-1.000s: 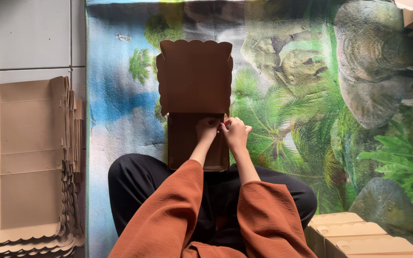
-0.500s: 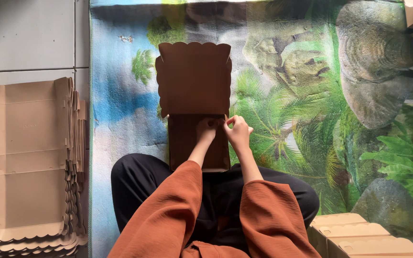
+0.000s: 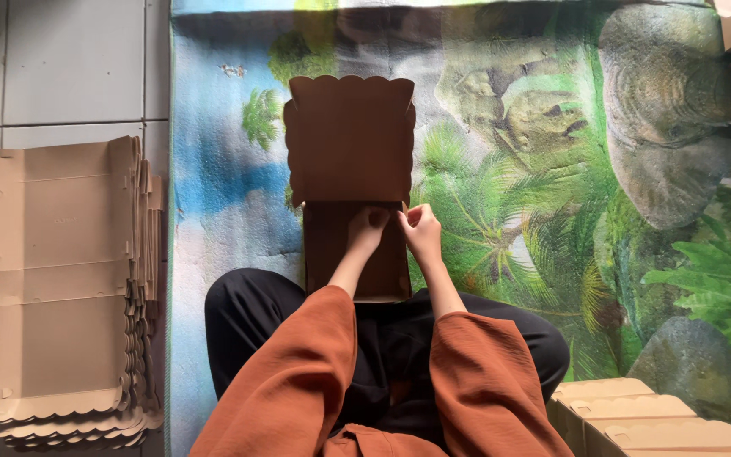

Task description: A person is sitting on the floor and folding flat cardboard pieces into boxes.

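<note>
A: What is seen in front of the seated person?

B: A brown cardboard box (image 3: 350,182) is set on a printed mat (image 3: 535,169) with palms and rocks, just ahead of the crossed legs in black trousers (image 3: 382,334). Its scalloped lid is raised at the far end, and the open tray lies nearer the knees.

A: How are the hands placed?

B: The left hand (image 3: 366,228) is laid inside the tray, near the right-hand wall, fingers curled against the cardboard. The right hand (image 3: 422,233) is pressed to the outside of that same wall, fingertips pinched at its top edge. The two hands are held close together, with the wall caught between them. Whether the left hand is truly gripping cannot be told.

A: What else is shown around them?

B: A stack of flat, unfolded boxes (image 3: 65,279) is piled on the grey tiled floor (image 3: 78,59) to the left of the mat. Folded boxes (image 3: 645,415) are lined up at the lower right. Both arms are covered by rust-orange sleeves (image 3: 298,372)
</note>
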